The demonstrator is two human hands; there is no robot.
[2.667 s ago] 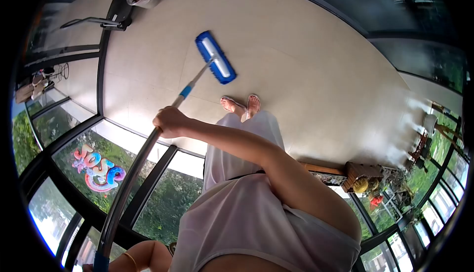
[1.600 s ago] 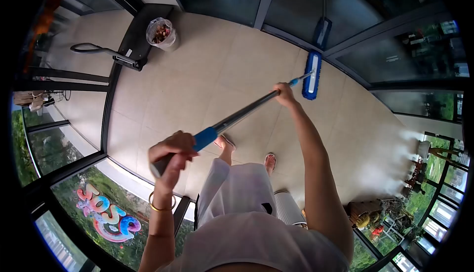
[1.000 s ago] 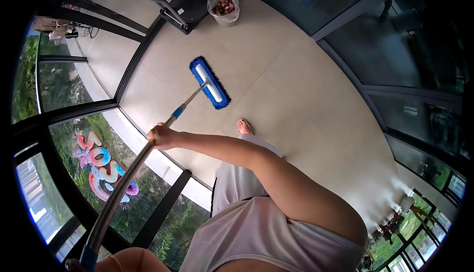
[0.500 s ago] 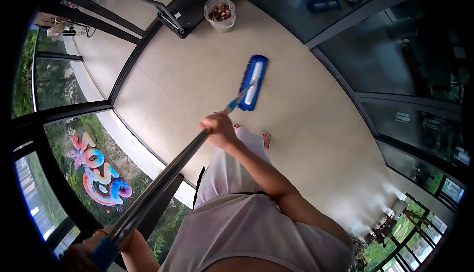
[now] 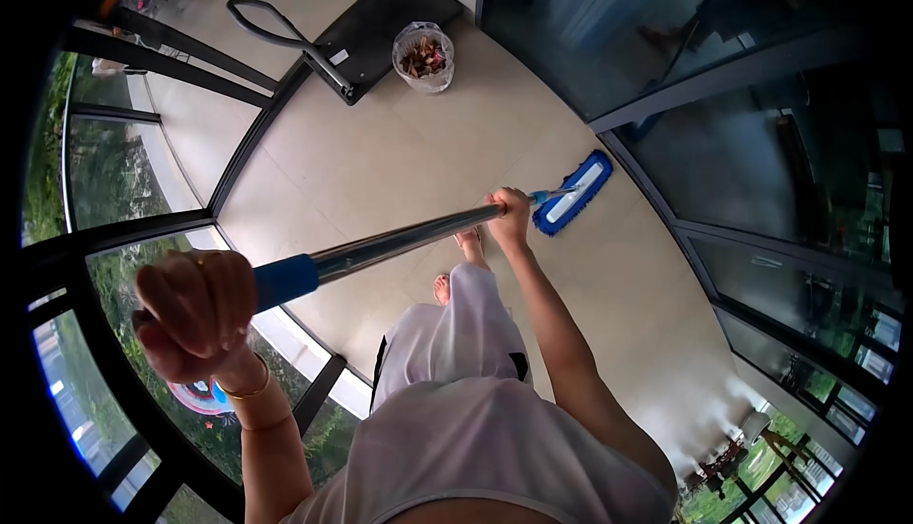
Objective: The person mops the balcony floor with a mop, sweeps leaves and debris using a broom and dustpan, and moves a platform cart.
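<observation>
A flat mop (image 5: 409, 242) with a long metal pole slants across the view from lower left to upper right. My left hand (image 5: 195, 305) is wrapped round the top end of the pole, beside its blue grip. Farther down, my right hand (image 5: 511, 215) closes round the pole near a light-blue collar. The blue-fringed mop head (image 5: 573, 193), with a white plate in its middle, lies flat on the beige floor (image 5: 380, 153), close to the foot of the glass panels on the right.
A lined bin (image 5: 423, 60) holding dry scraps stands beside a black platform trolley (image 5: 376, 29) at the far side. Dark-framed glass panels (image 5: 761, 167) edge the right. Windows line the left. My sandalled feet (image 5: 442, 288) are on the floor.
The mop head has swept right across the floor to near the glass panels. My left hand has risen with the pole's top end, and my right hand has moved right and slightly up.
</observation>
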